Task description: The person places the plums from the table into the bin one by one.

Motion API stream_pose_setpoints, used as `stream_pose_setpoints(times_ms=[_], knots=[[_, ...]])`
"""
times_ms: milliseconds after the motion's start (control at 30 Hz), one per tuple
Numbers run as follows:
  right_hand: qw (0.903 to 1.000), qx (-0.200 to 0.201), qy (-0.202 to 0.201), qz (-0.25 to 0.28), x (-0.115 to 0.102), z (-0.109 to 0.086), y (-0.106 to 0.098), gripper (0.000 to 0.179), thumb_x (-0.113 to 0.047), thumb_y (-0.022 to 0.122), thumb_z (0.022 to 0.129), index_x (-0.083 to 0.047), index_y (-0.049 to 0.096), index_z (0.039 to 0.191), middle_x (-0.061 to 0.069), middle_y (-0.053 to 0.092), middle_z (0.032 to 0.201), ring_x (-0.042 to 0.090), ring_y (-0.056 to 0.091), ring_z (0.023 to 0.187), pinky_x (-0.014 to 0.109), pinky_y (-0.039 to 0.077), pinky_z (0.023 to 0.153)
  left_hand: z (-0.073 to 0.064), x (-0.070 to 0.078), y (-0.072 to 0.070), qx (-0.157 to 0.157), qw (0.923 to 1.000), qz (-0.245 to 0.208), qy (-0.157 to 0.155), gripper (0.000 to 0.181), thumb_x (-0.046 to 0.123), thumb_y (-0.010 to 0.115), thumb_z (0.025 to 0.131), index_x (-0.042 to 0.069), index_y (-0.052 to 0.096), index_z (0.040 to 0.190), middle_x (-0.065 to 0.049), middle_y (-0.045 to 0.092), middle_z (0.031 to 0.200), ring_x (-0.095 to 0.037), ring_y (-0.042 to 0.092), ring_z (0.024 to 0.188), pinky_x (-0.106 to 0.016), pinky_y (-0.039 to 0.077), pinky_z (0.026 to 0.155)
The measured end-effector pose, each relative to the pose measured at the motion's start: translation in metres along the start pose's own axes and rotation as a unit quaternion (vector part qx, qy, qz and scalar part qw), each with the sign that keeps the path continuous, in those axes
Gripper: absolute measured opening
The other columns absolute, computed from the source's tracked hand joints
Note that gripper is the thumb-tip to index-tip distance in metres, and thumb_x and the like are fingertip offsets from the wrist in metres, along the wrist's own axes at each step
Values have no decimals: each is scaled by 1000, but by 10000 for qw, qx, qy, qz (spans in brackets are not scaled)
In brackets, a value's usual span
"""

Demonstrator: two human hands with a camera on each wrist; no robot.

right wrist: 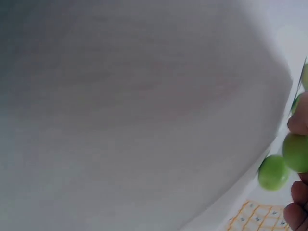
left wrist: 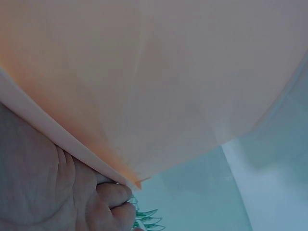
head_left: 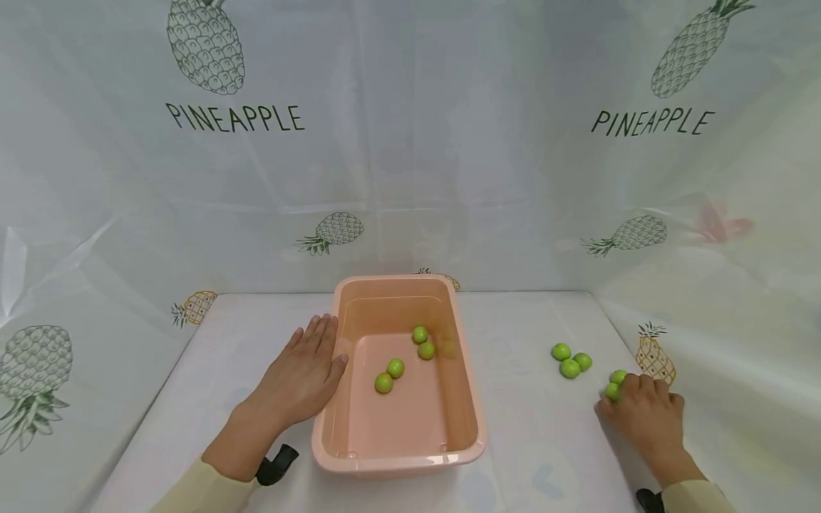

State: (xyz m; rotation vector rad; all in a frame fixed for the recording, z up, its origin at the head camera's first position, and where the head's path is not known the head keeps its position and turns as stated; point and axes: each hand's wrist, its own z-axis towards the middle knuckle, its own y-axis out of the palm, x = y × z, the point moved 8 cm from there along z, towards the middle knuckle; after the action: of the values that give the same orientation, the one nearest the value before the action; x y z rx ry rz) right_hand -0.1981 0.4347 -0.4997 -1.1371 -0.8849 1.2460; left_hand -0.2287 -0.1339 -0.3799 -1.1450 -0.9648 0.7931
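A pink plastic basin (head_left: 398, 464) stands on the table, with several small round green fruits (head_left: 395, 368) on its floor. My left hand (head_left: 301, 377) rests along the basin's left rim, fingers extended and thumb over the edge. In the left wrist view, the palm (left wrist: 33, 178) lies against the basin's outer wall (left wrist: 159, 86). Over on the right, my right hand (head_left: 648, 417) bends its fingers over green fruits (head_left: 613, 391). The right wrist view has one green fruit (right wrist: 296, 153) between thumb and fingers, another fruit (right wrist: 273, 172) beside it.
Three more green fruits (head_left: 569, 368) lie in a cluster between the basin and my right hand. A pineapple-printed sheet (head_left: 449, 157) rises behind the table (head_left: 519, 427) and along both sides. A black strap (head_left: 277, 464) sits by my left wrist.
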Motion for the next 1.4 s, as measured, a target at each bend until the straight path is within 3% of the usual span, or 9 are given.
stream_pose_setpoints(times_ms=[200,400,533,733,867,1100,1400], knots=[[9940,866,-668,-67,-30,9,-13,48,-35,81,79,1,50,85,15,48,77,44,48,81,59,36,67,0,0,-1,-18,10000,8,-23,67,31,45,112,-10,28,161,-30,31,168,-46,25,159,-62,25,127],[9756,1682,-1411,-88,-69,24,-29,48,-37,79,74,-2,47,81,13,45,75,38,44,74,53,34,63,1,0,2,-69,10000,27,-36,68,33,45,112,-10,27,162,-29,30,168,-46,24,159,-62,25,128],[9639,1922,-1841,-62,-97,36,-40,41,-33,73,76,-1,49,84,15,46,75,39,45,74,53,36,64,1,-1,2,-74,9999,69,-39,68,33,44,112,-9,27,162,-29,29,169,-45,24,160,-61,24,128],[9478,2104,-2397,-43,-134,49,-51,36,-29,69,79,0,51,88,14,47,77,40,48,77,56,42,69,1,-1,2,-69,9999,120,-29,68,34,44,112,-10,28,162,-29,30,169,-45,25,159,-61,25,128],[9431,2118,-2562,-7,-153,59,-56,37,-29,72,80,0,51,89,12,46,78,38,48,78,55,42,70,0,-1,1,-71,9999,154,-28,68,34,43,112,-9,28,162,-29,30,169,-45,24,160,-61,25,128],[9235,2504,-2905,13,-190,74,-77,33,-28,70,82,-1,52,87,11,44,75,36,47,74,50,40,66,2,0,-1,-85,9998,206,7,67,34,43,112,-10,29,161,-29,30,168,-45,25,159,-61,25,128],[9234,2303,-3065,194,-237,84,-108,33,-27,74,80,-3,51,87,9,45,76,33,46,76,49,41,70,2,1,-2,-144,9993,357,-26,68,35,44,112,-9,30,161,-29,31,168,-44,25,159,-60,24,128]])
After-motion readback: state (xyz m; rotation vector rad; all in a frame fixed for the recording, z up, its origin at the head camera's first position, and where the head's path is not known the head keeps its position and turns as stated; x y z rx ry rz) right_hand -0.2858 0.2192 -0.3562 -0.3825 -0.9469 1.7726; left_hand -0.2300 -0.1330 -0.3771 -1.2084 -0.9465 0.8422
